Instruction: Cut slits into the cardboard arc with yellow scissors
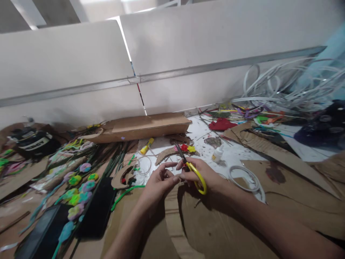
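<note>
My right hand (199, 174) grips a pair of yellow-handled scissors (198, 178), with the blades pointing up and away. My left hand (159, 183) hovers close beside them, fingers curled, and its fingertips nearly meet the scissors. Whether those fingers pinch something small, I cannot tell. Just past the blade tips lie small red and yellow flowers (185, 148) on a curved cardboard strip (165, 154). Both hands are above a cut cardboard sheet (215, 223). A white glue bottle (217, 154) stands to the right, near a coil of white wire (245, 178).
A long cardboard box (140, 128) lies against a white partition (188, 46). A yellow glue stick (147, 146) lies near it. Colourful foam flowers (78, 196) and dark stems cover the left side. A white strip tangle (280, 86) and red cloth (222, 124) sit far right.
</note>
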